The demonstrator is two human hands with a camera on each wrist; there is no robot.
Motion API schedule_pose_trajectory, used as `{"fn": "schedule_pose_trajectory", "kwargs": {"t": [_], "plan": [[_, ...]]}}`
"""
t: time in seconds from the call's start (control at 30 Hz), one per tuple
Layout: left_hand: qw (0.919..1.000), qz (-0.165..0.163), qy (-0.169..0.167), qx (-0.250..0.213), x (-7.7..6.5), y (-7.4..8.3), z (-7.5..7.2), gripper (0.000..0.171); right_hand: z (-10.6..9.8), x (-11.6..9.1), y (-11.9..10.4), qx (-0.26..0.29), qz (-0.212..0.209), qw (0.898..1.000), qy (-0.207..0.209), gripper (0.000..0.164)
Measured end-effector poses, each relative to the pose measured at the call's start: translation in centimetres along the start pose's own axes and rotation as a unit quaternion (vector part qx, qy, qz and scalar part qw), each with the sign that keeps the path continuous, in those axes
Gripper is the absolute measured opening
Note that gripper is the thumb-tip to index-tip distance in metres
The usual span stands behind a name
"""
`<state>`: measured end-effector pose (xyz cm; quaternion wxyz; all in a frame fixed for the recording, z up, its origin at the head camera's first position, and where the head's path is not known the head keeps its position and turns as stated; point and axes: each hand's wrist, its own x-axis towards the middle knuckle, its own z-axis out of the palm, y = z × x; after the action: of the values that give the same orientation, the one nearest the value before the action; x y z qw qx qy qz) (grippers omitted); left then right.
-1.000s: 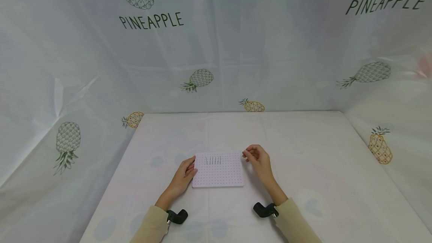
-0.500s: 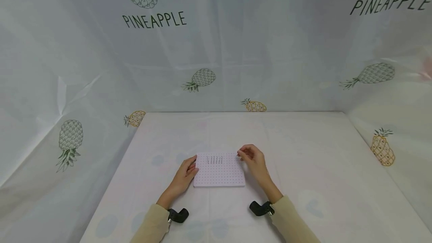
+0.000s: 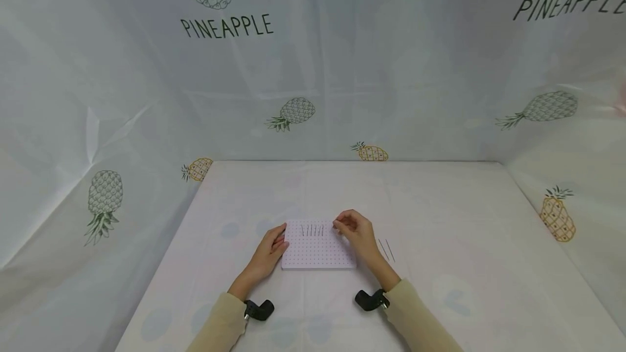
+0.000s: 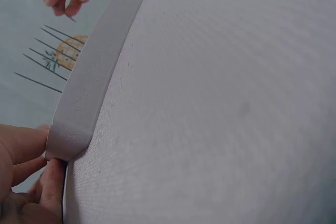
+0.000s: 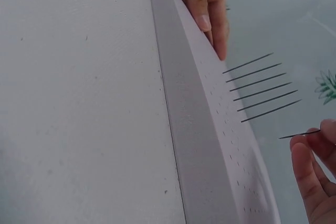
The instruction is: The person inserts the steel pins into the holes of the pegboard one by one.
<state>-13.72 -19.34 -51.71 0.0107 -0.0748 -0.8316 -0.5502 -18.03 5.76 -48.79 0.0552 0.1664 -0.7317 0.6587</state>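
Left hand: fingers [image 4: 51,184] bent about the edge of the board, gripping it at that side; the left hand [image 3: 265,253] lies with its thumb nearer the person than its fingertips.
Pegboard: a white pegboard [image 3: 318,257] with rows of small holes, flat on the table between the two hands, directly against the left hand's fingers.
Standing pins: six thin dark standing pins [image 5: 258,82], upright in one row — to the right of the left hand's fingertips, and just to the left of the right hand.
Right hand: the right hand [image 3: 358,234] is raised over the far right part of the board, thumb and forefinger pinching a single pin.
Held pin: the held pin [image 5: 286,137] protrudes from the right hand's fingertips, its free end pointing down toward the board (apart from the surface, as both wrist views show) — just beside the row's nearest member.
Loose pins: two dark loose pins [image 3: 390,251], side by side and slanted, on the table to the right of the right hand.
Table: a pale covered table [image 3: 440,205], beneath both hands.
Backdrop: a hanging cloth [image 3: 415,69] printed with pineapples, beyond both hands.
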Motion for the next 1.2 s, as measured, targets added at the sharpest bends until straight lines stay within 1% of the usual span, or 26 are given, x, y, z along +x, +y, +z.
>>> {"fn": "schedule_pose_trajectory", "kwargs": {"t": [0.07,0.13,0.27,0.43,0.6,0.83,0.93,1.07,1.2], "plan": [[1.0000,0.000,-0.006,-0.005,-0.2,1.0,-0.2,0.049,0.2,0.0,0.5,-0.007,0.003,1.000,-0.001,0.007],[0.9999,-0.001,-0.012,-0.005,-0.3,1.4,-0.4,0.049,0.4,0.0,1.4,-0.009,0.004,1.000,0.001,0.008],[0.9998,0.000,-0.020,-0.002,-0.2,1.4,-0.6,0.049,0.8,0.2,3.6,-0.020,0.000,1.000,0.003,0.008],[0.9997,0.000,-0.026,0.002,-0.1,1.2,-0.6,0.050,1.0,0.1,4.9,-0.028,-0.001,1.000,-0.002,0.008],[0.9997,0.002,-0.024,0.003,-0.2,1.2,-0.6,0.050,1.3,-0.1,5.2,-0.044,0.005,0.999,-0.004,0.008],[1.0000,0.004,0.001,-0.004,-0.2,0.7,-0.2,0.049,1.4,-0.1,5.3,-0.038,-0.002,0.999,-0.005,0.009],[1.0000,0.005,0.005,-0.001,-0.2,0.4,0.0,0.049,1.5,0.0,5.3,-0.043,-0.003,0.999,-0.005,0.009],[1.0000,0.007,0.000,0.002,-0.3,0.3,-0.1,0.049,1.6,-0.1,5.1,-0.063,0.004,0.998,-0.007,0.009],[0.9999,0.002,-0.011,-0.001,-0.3,0.9,-0.4,0.049,1.6,-0.2,5.0,-0.074,0.002,0.997,-0.011,0.010]]}}
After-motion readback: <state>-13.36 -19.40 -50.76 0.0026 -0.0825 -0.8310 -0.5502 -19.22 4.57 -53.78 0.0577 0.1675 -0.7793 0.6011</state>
